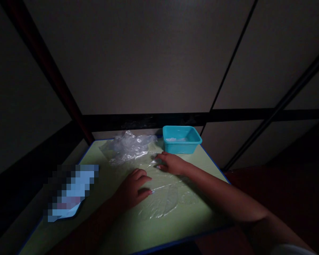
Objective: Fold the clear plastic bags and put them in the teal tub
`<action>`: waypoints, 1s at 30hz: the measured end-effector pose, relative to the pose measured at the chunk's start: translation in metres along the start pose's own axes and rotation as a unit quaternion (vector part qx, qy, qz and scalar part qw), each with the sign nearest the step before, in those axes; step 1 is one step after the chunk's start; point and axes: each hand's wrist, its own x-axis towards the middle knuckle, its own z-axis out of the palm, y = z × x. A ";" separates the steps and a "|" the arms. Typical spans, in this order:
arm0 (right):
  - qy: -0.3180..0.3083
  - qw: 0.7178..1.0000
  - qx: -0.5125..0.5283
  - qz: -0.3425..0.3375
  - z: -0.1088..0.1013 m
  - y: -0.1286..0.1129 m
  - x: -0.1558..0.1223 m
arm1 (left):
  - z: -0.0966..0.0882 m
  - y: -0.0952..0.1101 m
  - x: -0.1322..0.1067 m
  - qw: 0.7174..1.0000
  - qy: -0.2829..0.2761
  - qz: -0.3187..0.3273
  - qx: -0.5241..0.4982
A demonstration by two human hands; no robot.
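Note:
A thin, clear plastic bag (164, 203) lies spread on the light green table (108, 230). Beside its left edge is my left hand (131, 189), thumb and forefinger apart, the other fingers curled; the thumb tip is at the plastic. Farther forward, my right hand (172, 163) reaches in from the right with thumb and fingers apart, its fingertips by some clear film on the table. Whether those fingertips press on the film is hard to see. A crumpled heap of clear plastic bags (130, 147) sits at the back, left of the right hand.
At the back right stands a teal plastic basket (182, 147) with something whitish inside. On the left lies a phone-like object (74, 187), mostly blurred out, its screen lit. Wardrobe-like panels (149, 71) rise directly behind the table. The room is dim.

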 end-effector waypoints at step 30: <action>-0.042 0.984 0.161 -0.065 0.002 0.018 0.033 | 0.001 -0.017 0.000 0.997 -0.072 -0.018 -0.030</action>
